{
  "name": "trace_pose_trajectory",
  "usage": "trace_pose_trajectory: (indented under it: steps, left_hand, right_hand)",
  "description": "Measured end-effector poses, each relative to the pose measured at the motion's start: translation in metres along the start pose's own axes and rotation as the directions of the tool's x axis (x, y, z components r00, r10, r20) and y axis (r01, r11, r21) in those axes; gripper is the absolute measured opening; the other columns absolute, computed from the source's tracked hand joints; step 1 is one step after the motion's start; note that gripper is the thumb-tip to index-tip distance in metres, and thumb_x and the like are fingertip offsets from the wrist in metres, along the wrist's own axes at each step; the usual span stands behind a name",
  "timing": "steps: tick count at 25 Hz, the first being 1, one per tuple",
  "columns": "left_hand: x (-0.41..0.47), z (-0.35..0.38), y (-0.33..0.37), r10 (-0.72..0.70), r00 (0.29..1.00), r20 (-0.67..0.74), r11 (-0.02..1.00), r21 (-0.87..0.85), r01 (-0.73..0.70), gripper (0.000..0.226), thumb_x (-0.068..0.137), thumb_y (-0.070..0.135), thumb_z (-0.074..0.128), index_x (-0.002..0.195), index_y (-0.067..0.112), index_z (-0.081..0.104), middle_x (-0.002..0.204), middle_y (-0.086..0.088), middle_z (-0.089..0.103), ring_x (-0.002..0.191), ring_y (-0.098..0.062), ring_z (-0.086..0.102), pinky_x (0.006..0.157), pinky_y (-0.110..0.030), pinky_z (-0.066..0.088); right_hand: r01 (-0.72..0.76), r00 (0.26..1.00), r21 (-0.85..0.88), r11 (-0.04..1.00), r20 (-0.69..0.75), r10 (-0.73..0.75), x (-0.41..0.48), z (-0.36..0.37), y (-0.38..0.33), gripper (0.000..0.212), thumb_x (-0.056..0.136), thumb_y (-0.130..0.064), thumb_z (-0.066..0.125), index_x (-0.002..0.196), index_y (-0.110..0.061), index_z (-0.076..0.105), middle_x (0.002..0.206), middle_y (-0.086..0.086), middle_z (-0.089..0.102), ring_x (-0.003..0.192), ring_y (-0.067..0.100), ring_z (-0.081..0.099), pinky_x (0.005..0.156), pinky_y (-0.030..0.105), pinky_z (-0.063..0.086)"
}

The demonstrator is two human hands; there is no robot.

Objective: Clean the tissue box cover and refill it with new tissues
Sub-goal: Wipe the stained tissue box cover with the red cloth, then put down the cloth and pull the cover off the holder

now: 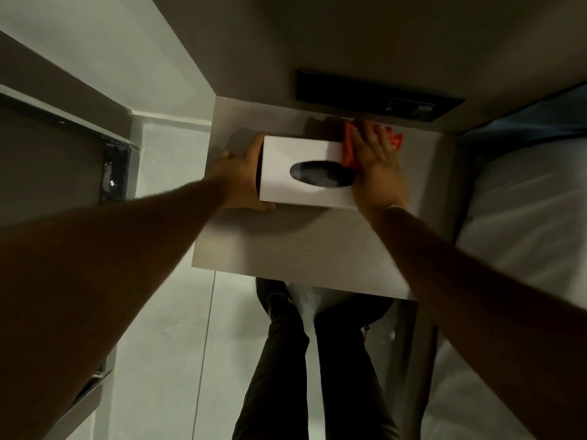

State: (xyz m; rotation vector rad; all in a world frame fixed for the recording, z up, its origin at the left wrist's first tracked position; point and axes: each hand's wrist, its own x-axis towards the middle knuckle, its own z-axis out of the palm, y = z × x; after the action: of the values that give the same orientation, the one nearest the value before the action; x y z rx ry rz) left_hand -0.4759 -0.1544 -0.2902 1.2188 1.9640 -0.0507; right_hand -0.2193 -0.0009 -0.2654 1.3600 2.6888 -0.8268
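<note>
White tissue box cover (305, 154) between the two hands, flat on a pale wooden nightstand (301, 246), dark oval slot facing up. Left hand (241, 182) clamped around the cover's left end — thumb on the near edge, fingers behind the far side. Right hand (378, 163) spread flat, pressing a red cloth (351, 150) onto the cover's right end — cloth bunched out beyond the fingertips.
</note>
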Motion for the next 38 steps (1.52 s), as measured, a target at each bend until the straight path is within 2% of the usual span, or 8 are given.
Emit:
trace_pose_trajectory:
  steps: [10, 15, 18, 20, 22, 25, 29, 38]
  left_hand:
    - [-0.005, 0.001, 0.001, 0.086, 0.992, -0.096, 0.996, 0.031, -0.083, 0.14, 0.06, 0.078, 0.081, 0.162, 0.032, -0.003, 0.16, -0.01, 0.044, 0.141, -0.04, 0.052, 0.12, -0.061, 0.031]
    - [-0.001, 0.001, 0.004, -0.057, 0.998, -0.009, 0.993, -0.103, 0.056, 0.127, 0.081, 0.061, 0.082, 0.167, 0.025, -0.003, 0.166, -0.015, 0.038, 0.147, -0.041, 0.044, 0.127, -0.054, 0.026]
    - [-0.004, -0.004, 0.012, -0.351, 0.933, 0.078, 0.614, -0.733, 0.292, 0.071, 0.109, 0.053, 0.046, 0.164, 0.011, 0.03, 0.162, -0.02, 0.045, 0.145, -0.035, 0.048, 0.122, -0.047, 0.037]
    - [-0.006, -0.004, 0.015, -0.438, 0.895, 0.077, 0.398, -0.876, 0.271, 0.055, 0.11, 0.035, 0.051, 0.154, 0.003, 0.045, 0.148, -0.02, 0.055, 0.13, -0.03, 0.059, 0.099, -0.037, 0.055]
    - [-0.019, -0.007, 0.022, -0.411, 0.91, 0.058, 0.387, -0.893, 0.231, 0.033, 0.11, 0.034, 0.055, 0.139, 0.018, 0.055, 0.134, -0.013, 0.06, 0.121, -0.022, 0.068, 0.079, -0.03, 0.06]
    - [-0.034, -0.011, 0.026, -0.199, 0.975, 0.095, 0.754, -0.621, 0.214, 0.04, 0.103, 0.057, 0.058, 0.137, 0.037, 0.052, 0.152, -0.01, 0.056, 0.14, -0.032, 0.056, 0.105, -0.053, 0.053]
    - [-0.056, -0.004, 0.016, -0.066, 0.994, -0.09, 0.995, 0.067, 0.072, 0.157, 0.054, 0.062, 0.099, 0.167, 0.038, -0.007, 0.176, -0.006, 0.019, 0.157, -0.039, 0.027, 0.123, -0.065, 0.019]
    - [-0.099, 0.036, 0.278, 0.547, 0.696, -0.465, 0.832, 0.207, -0.515, 0.083, 0.099, 0.06, 0.052, 0.169, 0.024, 0.025, 0.178, 0.006, 0.018, 0.162, -0.016, 0.023, 0.128, -0.049, 0.016]
  right_hand:
    - [-0.135, 0.985, 0.183, 0.974, -0.086, 0.152, -0.111, 0.042, -0.009, 0.066, 0.106, -0.018, 0.044, 0.169, -0.023, 0.026, 0.179, 0.002, 0.016, 0.165, 0.033, 0.0, 0.131, 0.055, 0.01]
    - [-0.029, 0.993, 0.217, 0.976, 0.115, 0.004, -0.098, 0.066, -0.106, 0.075, 0.103, -0.006, 0.043, 0.17, -0.028, 0.019, 0.179, -0.003, 0.009, 0.162, 0.023, -0.01, 0.132, 0.052, -0.002]
    - [-0.044, 0.982, 0.352, 0.935, 0.19, -0.025, -0.076, 0.067, -0.157, 0.082, 0.103, -0.003, 0.057, 0.17, -0.028, 0.017, 0.179, 0.0, 0.011, 0.165, 0.026, -0.003, 0.133, 0.052, 0.005]
    - [-0.134, 0.972, 0.466, 0.874, 0.234, 0.024, -0.062, 0.057, -0.17, 0.083, 0.103, -0.002, 0.059, 0.17, -0.027, 0.018, 0.177, 0.007, 0.021, 0.163, 0.034, 0.014, 0.131, 0.055, 0.019]
    - [-0.229, 0.966, 0.577, 0.784, 0.237, 0.107, -0.056, 0.039, -0.171, 0.064, 0.108, -0.009, 0.055, 0.165, -0.025, 0.032, 0.163, 0.014, 0.047, 0.148, 0.039, 0.046, 0.122, 0.057, 0.039]
    - [-0.342, 0.94, 0.603, 0.721, 0.22, 0.262, -0.053, 0.004, -0.15, 0.035, 0.11, -0.017, 0.053, 0.146, -0.019, 0.054, 0.118, 0.009, 0.07, 0.113, 0.034, 0.07, 0.104, 0.054, 0.057]
    - [-0.428, 0.898, 0.674, 0.603, 0.244, 0.365, -0.067, -0.052, -0.1, 0.035, 0.108, -0.006, 0.055, 0.142, -0.015, 0.06, 0.122, 0.011, 0.072, 0.118, 0.03, 0.068, 0.111, 0.052, 0.052]
    - [-0.256, 0.788, 0.669, 0.698, -0.274, 0.551, -0.167, -0.218, 0.031, 0.03, 0.103, -0.012, 0.068, 0.133, -0.014, 0.074, 0.117, 0.003, 0.081, 0.108, 0.015, 0.074, 0.095, 0.03, 0.057]
